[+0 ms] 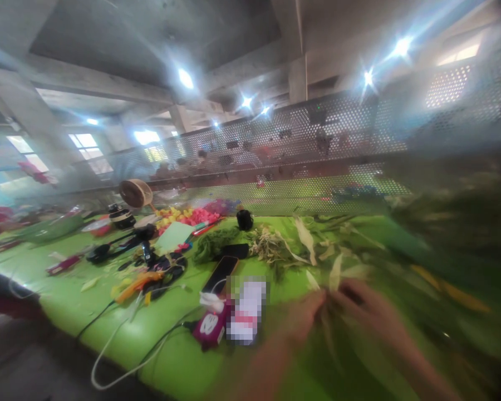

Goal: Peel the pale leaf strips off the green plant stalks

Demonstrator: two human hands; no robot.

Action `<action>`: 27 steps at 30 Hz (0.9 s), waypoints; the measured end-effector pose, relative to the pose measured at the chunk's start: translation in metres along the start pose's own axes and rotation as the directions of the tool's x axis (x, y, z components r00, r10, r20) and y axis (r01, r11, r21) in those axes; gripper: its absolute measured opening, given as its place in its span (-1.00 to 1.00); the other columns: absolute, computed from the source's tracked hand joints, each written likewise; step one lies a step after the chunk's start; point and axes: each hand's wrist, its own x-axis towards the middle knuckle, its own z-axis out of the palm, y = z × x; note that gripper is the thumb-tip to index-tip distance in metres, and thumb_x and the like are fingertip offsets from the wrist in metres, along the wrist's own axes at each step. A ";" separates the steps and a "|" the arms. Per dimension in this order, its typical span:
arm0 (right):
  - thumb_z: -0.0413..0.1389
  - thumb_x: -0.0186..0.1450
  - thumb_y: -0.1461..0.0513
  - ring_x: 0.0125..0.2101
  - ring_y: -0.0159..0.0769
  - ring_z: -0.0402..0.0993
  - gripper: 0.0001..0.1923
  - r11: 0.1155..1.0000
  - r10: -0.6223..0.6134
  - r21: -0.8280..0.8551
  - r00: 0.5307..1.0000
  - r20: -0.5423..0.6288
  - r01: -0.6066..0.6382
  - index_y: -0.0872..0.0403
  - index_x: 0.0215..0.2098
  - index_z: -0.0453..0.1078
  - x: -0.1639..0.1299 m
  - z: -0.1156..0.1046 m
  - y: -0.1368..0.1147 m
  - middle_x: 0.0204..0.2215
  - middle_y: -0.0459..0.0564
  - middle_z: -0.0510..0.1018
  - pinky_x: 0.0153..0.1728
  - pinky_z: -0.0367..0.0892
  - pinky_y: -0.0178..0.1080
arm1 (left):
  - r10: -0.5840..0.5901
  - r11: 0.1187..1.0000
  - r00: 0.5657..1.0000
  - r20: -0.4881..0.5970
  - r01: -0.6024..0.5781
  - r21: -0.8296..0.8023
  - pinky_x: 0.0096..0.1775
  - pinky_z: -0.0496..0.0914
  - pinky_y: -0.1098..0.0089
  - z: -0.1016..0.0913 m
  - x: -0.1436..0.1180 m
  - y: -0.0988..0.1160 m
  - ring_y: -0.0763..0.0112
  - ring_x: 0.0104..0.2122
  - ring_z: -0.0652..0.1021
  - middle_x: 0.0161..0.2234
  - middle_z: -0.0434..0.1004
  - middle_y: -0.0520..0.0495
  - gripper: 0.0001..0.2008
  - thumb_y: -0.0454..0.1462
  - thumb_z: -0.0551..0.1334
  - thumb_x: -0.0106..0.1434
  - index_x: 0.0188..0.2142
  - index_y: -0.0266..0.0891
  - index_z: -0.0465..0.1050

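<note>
The picture is blurred by motion. My left hand [303, 317] and my right hand [369, 309] meet low in the middle of the view, over a green table [183, 362]. Between their fingertips are pale, dry leaf strips [332, 278]; both hands seem to pinch them, though the blur hides the exact grip. More dried leaves and green stems [275, 248] lie just beyond the hands.
A phone [220, 274], a magenta power bank [211, 328] with white and black cables, a small tripod [144, 239], scissors and colourful bits lie to the left. A perforated metal screen [317, 145] runs along the table's far side. A blurred green mass fills the right.
</note>
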 end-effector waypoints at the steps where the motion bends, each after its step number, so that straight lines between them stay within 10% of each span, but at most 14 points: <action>1: 0.07 0.24 -0.03 -0.44 -0.26 0.44 -0.66 1.000 0.004 0.006 1.000 -0.002 -0.004 0.04 -0.44 0.44 0.000 0.000 0.000 -0.48 -0.07 0.52 -0.42 0.29 -0.28 | -0.011 0.999 1.000 0.020 0.009 0.053 -0.10 0.29 0.30 0.002 -0.001 -0.001 0.33 -0.30 0.46 -0.33 0.53 -0.11 -0.54 0.03 0.27 0.13 -0.19 -0.32 0.54; 11: 0.13 0.14 0.11 -0.62 -0.37 0.25 -0.74 0.994 0.097 0.060 0.976 -0.195 -0.087 0.03 -0.64 0.30 -0.005 0.006 -0.003 -0.67 -0.15 0.33 -0.61 0.09 -0.32 | 0.045 0.908 0.978 0.203 -0.125 0.400 -0.06 0.26 0.26 0.011 -0.014 0.008 0.26 -0.26 0.46 -0.32 0.55 -0.13 -0.48 0.09 0.07 0.27 -0.17 -0.27 0.56; 18: 0.14 0.17 0.04 -0.48 -0.30 0.41 -0.77 0.983 0.070 0.179 0.991 -0.115 -0.049 0.04 -0.39 0.41 0.000 -0.003 -0.001 -0.50 -0.09 0.50 -0.45 0.31 -0.28 | 0.040 0.984 0.997 0.072 -0.052 0.172 -0.14 0.30 0.33 0.008 -0.009 0.002 0.41 -0.41 0.39 -0.43 0.45 -0.06 -0.49 0.09 0.14 0.23 -0.18 -0.31 0.54; 27: 0.11 0.27 0.12 -0.36 -0.26 0.45 -0.83 0.969 -0.216 -0.121 0.976 0.013 0.216 -0.02 -0.35 0.51 -0.005 0.002 0.005 -0.34 -0.03 0.54 -0.35 0.32 -0.24 | 0.087 0.989 0.995 -0.047 -0.081 0.121 -0.14 0.30 0.35 0.001 0.000 -0.001 0.37 -0.33 0.40 -0.39 0.43 -0.05 -0.51 0.11 0.17 0.19 -0.21 -0.28 0.48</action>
